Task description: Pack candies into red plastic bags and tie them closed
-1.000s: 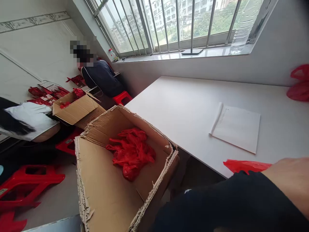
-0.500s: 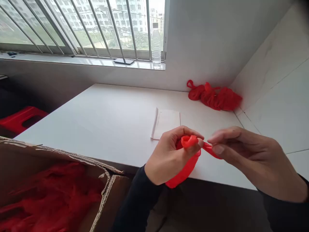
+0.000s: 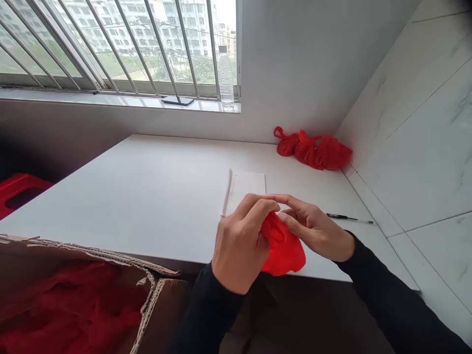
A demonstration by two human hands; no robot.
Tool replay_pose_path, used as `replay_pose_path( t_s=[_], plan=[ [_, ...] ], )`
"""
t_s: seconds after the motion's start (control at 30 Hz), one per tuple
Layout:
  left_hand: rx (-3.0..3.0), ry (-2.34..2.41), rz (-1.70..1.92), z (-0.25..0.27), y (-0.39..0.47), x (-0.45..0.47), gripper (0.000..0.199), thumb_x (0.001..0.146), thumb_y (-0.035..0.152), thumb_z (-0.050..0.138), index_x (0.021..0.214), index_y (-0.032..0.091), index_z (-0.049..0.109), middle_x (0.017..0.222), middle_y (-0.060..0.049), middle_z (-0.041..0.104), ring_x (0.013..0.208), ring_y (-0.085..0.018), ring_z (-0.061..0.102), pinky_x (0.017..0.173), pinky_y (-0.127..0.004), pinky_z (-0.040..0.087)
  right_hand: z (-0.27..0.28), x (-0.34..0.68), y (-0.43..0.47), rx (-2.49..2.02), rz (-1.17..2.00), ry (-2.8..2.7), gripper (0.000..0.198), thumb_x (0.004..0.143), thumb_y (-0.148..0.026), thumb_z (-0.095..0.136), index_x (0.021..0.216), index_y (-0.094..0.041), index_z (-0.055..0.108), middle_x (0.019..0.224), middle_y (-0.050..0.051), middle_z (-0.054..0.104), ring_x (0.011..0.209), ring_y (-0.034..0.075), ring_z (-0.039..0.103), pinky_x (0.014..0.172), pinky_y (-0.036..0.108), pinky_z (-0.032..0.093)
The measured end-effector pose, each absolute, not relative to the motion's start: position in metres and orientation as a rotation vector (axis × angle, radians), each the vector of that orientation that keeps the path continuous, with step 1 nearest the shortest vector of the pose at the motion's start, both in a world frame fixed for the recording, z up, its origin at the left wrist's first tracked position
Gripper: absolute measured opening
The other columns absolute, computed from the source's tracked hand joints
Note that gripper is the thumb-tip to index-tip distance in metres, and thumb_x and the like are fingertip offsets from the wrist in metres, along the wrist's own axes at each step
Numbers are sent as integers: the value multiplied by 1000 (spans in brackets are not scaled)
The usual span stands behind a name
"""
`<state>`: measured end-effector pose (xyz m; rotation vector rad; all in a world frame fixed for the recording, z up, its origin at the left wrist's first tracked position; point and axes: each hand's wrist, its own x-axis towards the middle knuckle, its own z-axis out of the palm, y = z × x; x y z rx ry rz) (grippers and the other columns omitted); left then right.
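A crumpled red plastic bag (image 3: 283, 248) is bunched between my two hands above the table's front edge. My left hand (image 3: 241, 241) is closed around its left side, fingers bent over the top. From the right, my right hand (image 3: 313, 227) pinches the upper part of the bag between thumb and fingers. Both hands meet at the top of the bag, so the part they grip is partly hidden. Just beyond them lies a white notepad (image 3: 245, 184), its near end covered by my hands.
A cardboard box (image 3: 158, 295) holding red plastic material (image 3: 73, 305) stands at front left. A pen (image 3: 342, 217) lies right on the white table (image 3: 147, 196). Red bundles (image 3: 317, 150) rest in the back corner. A water bottle (image 3: 226, 81) and a phone (image 3: 177, 101) sit on the sill.
My right hand has moved left, against the bag beside my left hand. The strand stretched between the hands is now gathered into a bunch. The pen has come into sight as the view shifted.
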<state>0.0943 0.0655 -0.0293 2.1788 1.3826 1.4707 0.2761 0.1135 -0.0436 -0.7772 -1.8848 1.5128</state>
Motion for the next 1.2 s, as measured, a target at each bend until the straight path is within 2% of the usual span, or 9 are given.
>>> replay_pose_path(
  t_s=[0.1,0.27,0.37,0.47,0.67,0.87,1.0,1.1,1.2],
  plan=[
    [2216,1302,1525,-34,71,93,37,87,-5,52,107,21,67,103,-3,65,91,-12,63,73,-24,52,-42,276,117,-717,1456,-1938,23,105,-41,49,117,-25,62,83,-1,59,71,14,53,65,28,46],
    [2335,1269,1377,-40,73,86,56,93,2,51,142,28,52,132,-6,61,120,-19,56,97,-37,52,-36,275,116,-846,987,-1876,11,101,-35,57,101,-25,60,116,3,58,115,21,55,105,39,43],
    [2294,1361,1301,-58,64,79,57,98,11,50,151,28,40,147,-5,53,134,-20,46,110,-40,45,-41,279,110,-941,902,-1853,9,101,-35,56,99,-26,58,113,2,59,113,21,56,101,38,45],
    [2223,1587,1245,-88,48,70,51,101,17,48,150,29,43,150,-6,50,138,-22,42,112,-44,41,-59,291,104,-1090,941,-1848,12,101,-37,56,97,-26,58,93,0,59,91,19,59,87,34,49],
    [1801,1939,1256,-134,24,53,37,103,28,46,137,30,59,131,-7,62,123,-25,53,102,-48,44,-113,325,103,-1323,1004,-1645,28,96,-50,62,99,-22,58,94,4,61,89,22,61,80,35,51],
    [1126,1631,1546,-121,29,86,35,103,41,44,131,30,63,140,-3,57,133,-18,50,112,-36,41,-111,300,99,-1015,1305,-1371,19,103,-44,51,99,-26,47,131,8,61,128,24,52,113,48,38],
    [1031,1544,1620,-113,36,98,36,105,43,40,116,27,70,134,-2,62,133,-17,51,112,-33,39,-99,277,96,-750,1497,-1182,13,105,-41,45,101,-28,45,95,3,70,111,23,64,110,51,41],
    [1063,1739,1665,-116,39,92,35,103,44,42,109,25,72,125,-3,66,125,-19,56,110,-36,41,-96,275,94,-753,1507,-1170,12,106,-40,43,103,-29,46,59,-7,51,74,18,66,107,49,44],
    [977,1862,1702,-122,37,91,37,102,46,44,110,22,72,121,-6,69,123,-22,58,108,-38,44,-97,278,93,-840,1478,-1255,15,105,-43,46,102,-29,46,54,-10,44,60,16,60,100,46,48]
  ],
)
